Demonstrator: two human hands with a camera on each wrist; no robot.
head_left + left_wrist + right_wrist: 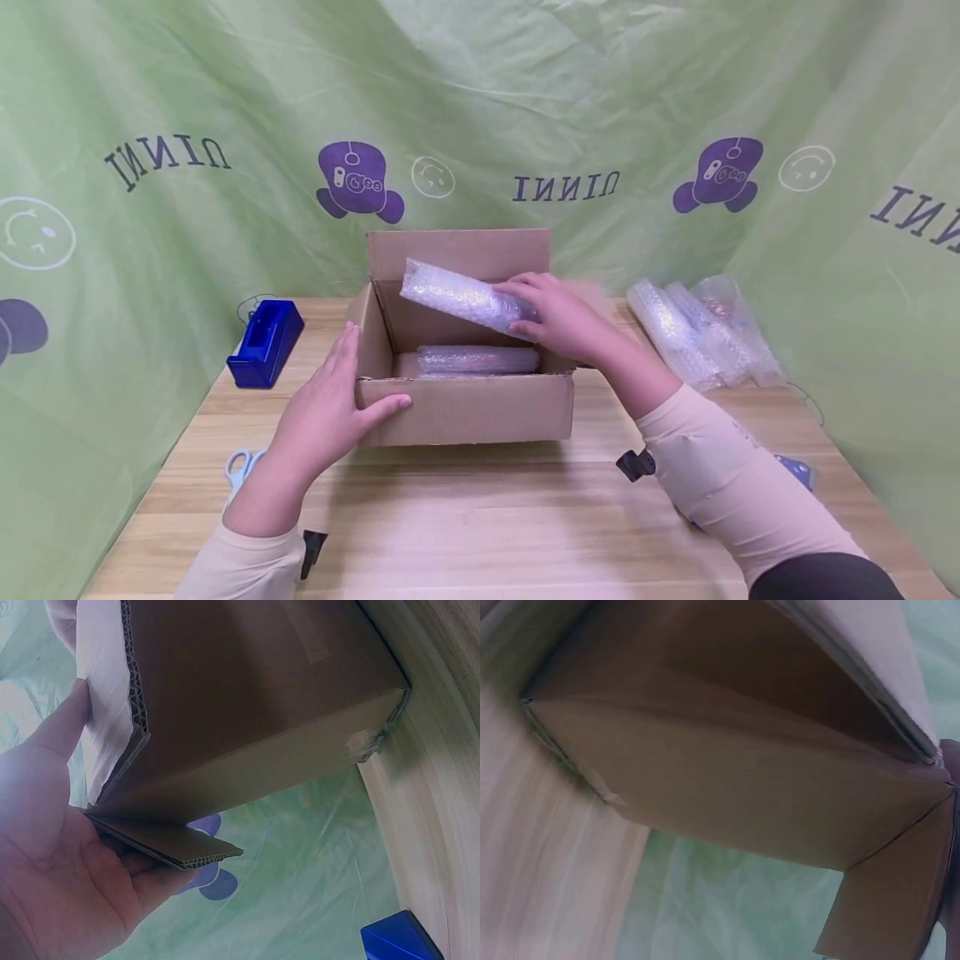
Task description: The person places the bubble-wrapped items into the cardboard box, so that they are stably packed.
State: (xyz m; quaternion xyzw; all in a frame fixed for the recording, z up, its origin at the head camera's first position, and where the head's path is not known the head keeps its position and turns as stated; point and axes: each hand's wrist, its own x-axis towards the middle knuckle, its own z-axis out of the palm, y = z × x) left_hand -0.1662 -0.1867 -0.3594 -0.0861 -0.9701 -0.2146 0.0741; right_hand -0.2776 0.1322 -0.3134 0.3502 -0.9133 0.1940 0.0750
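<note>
Bubble-wrapped roll [450,292] held tilted at the opening of the cardboard box [465,412] — right hand [558,317] grasping its right end, contents hard to tell through the wrap. Another wrapped roll [476,359] lies inside, near the front wall. Left hand [322,421] grips the box's near left corner, thumb on the front. More wrapped packs [697,333] on the table [465,525] at right; blue tape dispenser [266,343] and scissors [238,471] left — green curtain [480,100] behind.
</note>
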